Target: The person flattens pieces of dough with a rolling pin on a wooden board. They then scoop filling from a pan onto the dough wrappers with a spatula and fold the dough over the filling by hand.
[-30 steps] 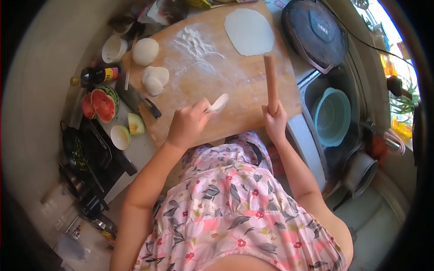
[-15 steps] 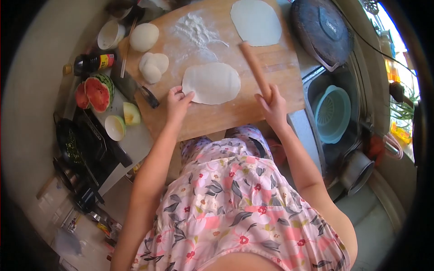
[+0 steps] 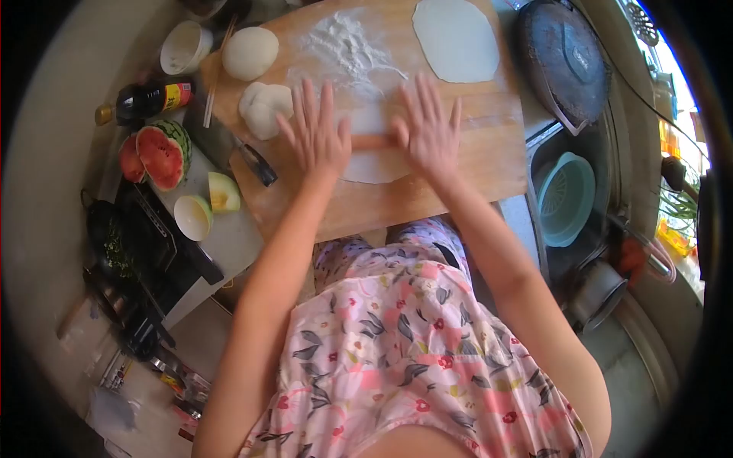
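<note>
Left hand (image 3: 322, 141) and right hand (image 3: 429, 137) lie on the rolling pin (image 3: 374, 142), fingers spread and pointing to the far edge of the board (image 3: 489, 160); neither grip wraps or pinches anything. Pin sits crosswise over a dough sheet (image 3: 376, 169), mid-board toward the near edge. Hands set apart, likely so pressure stays even along the pin. Second dough sheet (image 3: 456, 42) lies flat at the far right corner, probably parked out of the rolling area. Flour (image 3: 347, 49) heaped near the far edge, presumably within reach for dusting. Dough ball (image 3: 250, 53) and smaller dough pieces (image 3: 266, 111) sit along the left edge, likely to leave the middle free. Knife handle (image 3: 258, 164) beside them, dark and smooth. Pin: plain wood cylinder. Sheets: thin, pale, matte, roughly round. Ball: smooth, domed. Flour: loose, powdery, streaked. Board: light wood, floury. Pin's ends hidden under the hands.
</note>
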A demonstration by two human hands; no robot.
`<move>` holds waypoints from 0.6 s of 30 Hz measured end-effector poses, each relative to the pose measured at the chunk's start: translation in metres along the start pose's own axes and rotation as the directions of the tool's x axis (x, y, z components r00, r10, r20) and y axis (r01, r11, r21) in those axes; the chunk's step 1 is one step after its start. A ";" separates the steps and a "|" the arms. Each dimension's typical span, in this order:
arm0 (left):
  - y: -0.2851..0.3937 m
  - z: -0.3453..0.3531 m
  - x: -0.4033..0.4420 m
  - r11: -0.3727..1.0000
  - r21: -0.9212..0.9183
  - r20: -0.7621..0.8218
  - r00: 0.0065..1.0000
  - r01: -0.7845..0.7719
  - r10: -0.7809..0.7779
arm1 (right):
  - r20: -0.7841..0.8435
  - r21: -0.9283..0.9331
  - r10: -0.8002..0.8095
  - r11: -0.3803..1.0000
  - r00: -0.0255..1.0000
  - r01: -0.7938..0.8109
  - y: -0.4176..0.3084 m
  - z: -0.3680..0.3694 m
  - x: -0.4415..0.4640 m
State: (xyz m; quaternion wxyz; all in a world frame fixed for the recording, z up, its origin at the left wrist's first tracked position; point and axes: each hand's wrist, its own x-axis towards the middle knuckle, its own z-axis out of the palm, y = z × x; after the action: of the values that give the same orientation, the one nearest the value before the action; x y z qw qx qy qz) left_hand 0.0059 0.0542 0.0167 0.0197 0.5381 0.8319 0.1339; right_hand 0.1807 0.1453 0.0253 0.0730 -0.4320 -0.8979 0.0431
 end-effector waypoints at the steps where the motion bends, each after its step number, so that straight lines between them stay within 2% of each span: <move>1: -0.001 0.000 0.034 0.998 -0.057 -0.082 0.996 0.017 -0.021 | -0.071 -0.004 0.026 1.000 0.997 -0.026 0.003 0.001 0.031; 2: -0.002 0.001 0.055 0.993 -0.114 -0.160 0.986 0.031 -0.049 | -0.139 -0.005 0.050 0.999 0.989 -0.052 0.004 0.003 0.052; 5: -0.007 0.007 0.067 0.986 -0.165 -0.176 0.984 -0.013 -0.016 | -0.209 0.080 0.106 0.993 0.972 -0.091 0.010 0.006 0.060; 6: -0.003 0.002 0.047 0.977 -0.209 -0.102 0.993 0.041 -0.064 | -0.169 0.037 0.112 0.994 0.979 -0.107 0.006 0.006 0.036; 9: -0.015 0.000 -0.055 0.989 -0.148 0.104 0.994 -0.018 0.034 | 0.085 0.113 0.018 0.993 0.996 -0.028 0.000 -0.009 -0.064; 11: -0.020 -0.006 -0.097 0.988 -0.154 0.194 0.980 -0.016 0.046 | 0.278 0.175 -0.054 0.985 0.959 0.004 -0.003 -0.027 -0.113; 13: -0.014 -0.018 -0.102 0.985 -0.172 0.256 0.967 0.024 0.021 | 0.282 0.233 -0.064 0.973 0.957 -0.003 -0.001 -0.034 -0.111; 16: -0.012 -0.007 -0.026 0.995 -0.093 0.096 0.994 -0.036 0.045 | 0.128 0.114 0.036 0.992 0.991 -0.051 0.008 -0.015 -0.042; 18: -0.014 0.004 0.019 0.996 -0.064 0.049 0.997 -0.060 0.063 | 0.009 -0.013 0.079 0.997 0.997 -0.079 0.013 -0.006 0.003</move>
State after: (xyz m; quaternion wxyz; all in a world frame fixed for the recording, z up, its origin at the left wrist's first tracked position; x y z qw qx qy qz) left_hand -0.0136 0.0671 0.0112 0.0537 0.5659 0.8096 0.1462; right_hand 0.1903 0.1557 0.0299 0.0641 -0.4676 -0.8806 0.0423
